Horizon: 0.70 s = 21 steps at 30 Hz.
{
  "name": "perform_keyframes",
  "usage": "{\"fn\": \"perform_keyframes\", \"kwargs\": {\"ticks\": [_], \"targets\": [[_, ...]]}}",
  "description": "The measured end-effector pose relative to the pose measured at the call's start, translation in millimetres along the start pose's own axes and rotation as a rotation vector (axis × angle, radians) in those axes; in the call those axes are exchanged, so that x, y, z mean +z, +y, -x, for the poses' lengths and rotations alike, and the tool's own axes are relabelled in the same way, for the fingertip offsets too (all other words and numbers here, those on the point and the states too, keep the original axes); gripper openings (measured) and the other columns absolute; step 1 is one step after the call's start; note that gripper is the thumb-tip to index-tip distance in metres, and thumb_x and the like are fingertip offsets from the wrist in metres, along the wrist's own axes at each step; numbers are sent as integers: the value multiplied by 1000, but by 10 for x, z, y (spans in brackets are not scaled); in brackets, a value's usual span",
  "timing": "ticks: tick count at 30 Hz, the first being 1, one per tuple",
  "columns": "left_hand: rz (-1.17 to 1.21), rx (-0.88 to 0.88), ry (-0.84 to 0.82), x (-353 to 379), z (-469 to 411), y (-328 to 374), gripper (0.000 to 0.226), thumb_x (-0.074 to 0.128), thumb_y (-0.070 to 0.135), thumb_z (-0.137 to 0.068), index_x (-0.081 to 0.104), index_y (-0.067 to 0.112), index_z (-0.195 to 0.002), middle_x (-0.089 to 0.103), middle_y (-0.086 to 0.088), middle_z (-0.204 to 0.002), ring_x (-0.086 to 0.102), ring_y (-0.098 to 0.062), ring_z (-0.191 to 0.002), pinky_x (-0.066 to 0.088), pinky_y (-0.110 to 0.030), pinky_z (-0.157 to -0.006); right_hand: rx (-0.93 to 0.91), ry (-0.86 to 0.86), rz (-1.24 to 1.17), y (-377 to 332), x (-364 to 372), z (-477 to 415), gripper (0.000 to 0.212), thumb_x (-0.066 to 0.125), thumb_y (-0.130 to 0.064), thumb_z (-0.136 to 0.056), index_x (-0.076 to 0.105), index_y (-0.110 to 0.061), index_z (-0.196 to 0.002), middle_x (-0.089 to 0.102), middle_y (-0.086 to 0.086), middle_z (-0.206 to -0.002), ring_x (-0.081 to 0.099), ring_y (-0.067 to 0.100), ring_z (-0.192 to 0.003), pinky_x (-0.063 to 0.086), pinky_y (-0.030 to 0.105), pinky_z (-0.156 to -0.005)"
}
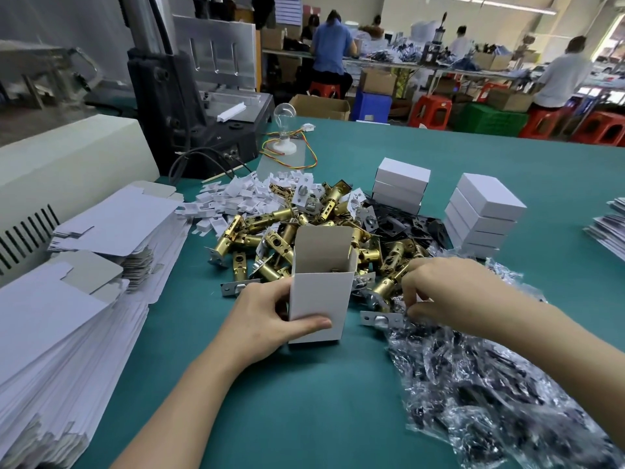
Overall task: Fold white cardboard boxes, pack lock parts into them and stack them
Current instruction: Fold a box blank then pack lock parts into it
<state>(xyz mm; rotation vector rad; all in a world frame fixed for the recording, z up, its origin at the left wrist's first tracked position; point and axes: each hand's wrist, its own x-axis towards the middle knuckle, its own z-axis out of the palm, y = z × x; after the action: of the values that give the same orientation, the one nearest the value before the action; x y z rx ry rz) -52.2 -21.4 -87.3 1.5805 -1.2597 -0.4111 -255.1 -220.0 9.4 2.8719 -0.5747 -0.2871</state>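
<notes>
Gripped by the left hand (257, 319), thumb laid across its front, the white box (321, 296) stands upright on the green table (304, 401), plain-sided, its top flaps open. At its 3 o'clock the right hand (449, 296) curls its fingers down into crinkled plastic packets (490, 384); whether they hold one I cannot tell. Brass latches (304, 231) lie heaped at 12 o'clock, with closed box stacks (480, 214) beyond at 1 o'clock.

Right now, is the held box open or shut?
Open. The box stands upright in the left hand, top flap raised and the inside showing.
</notes>
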Motion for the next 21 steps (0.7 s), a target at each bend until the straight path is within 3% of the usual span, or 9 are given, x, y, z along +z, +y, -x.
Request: {"fn": "perform_keyframes", "kwargs": {"ticks": [4, 9, 13, 17, 19, 21], "targets": [[-7, 7, 0, 0, -9, -12, 54, 79, 81, -67, 66, 66, -116, 76, 30, -107, 72, 5, -101, 52, -9, -79, -4, 59, -46, 38, -19, 52, 13, 63, -40, -96, 55, -39, -86, 51, -22, -89, 52, 3, -82, 28, 15, -55], [-9, 10, -6, 5, -13, -26, 55, 78, 82, -66, 65, 66, -117, 75, 30, -108, 71, 5, -101, 51, -9, -78, 53, 141, -149, 127, -163, 91, 23, 64, -34, -96, 53, -34, -76, 62, -18, -82, 56, -2, -75, 46, 24, -63], [-14, 19, -6, 11, -8, -30, 53, 79, 79, -69, 66, 65, -118, 76, 30, -107, 72, 3, -100, 53, -11, -77, 88, 258, -623, 225, -397, 144, 12, 71, -28, -94, 68, -26, -83, 73, -12, -77, 68, 0, -75, 56, 20, -68], [-65, 15, -23, 18, -12, -62, 50, 82, 73, -73, 64, 66, -119, 76, 29, -105, 74, -2, -97, 62, -32, -80, -44, 377, -1167, 60, -618, 160, 11, 72, -23, -90, 70, -12, -92, 79, -1, -82, 75, 11, -76, 55, 16, -63], [-79, 8, -29, 19, -14, -76, 50, 83, 69, -73, 65, 65, -120, 76, 30, -104, 74, -3, -95, 62, -36, -80, -147, 415, -1090, -121, -678, 111, 6, 73, -17, -92, 71, -12, -92, 78, -4, -83, 75, 10, -77, 55, 17, -65], [-92, 9, -27, 20, -10, -81, 51, 83, 69, -74, 67, 59, -121, 76, 29, -103, 74, -4, -92, 61, -37, -78, -231, 457, -761, -295, -711, 38, 3, 73, -20, -93, 71, -19, -91, 74, -14, -82, 70, 5, -78, 52, 17, -68]]}}
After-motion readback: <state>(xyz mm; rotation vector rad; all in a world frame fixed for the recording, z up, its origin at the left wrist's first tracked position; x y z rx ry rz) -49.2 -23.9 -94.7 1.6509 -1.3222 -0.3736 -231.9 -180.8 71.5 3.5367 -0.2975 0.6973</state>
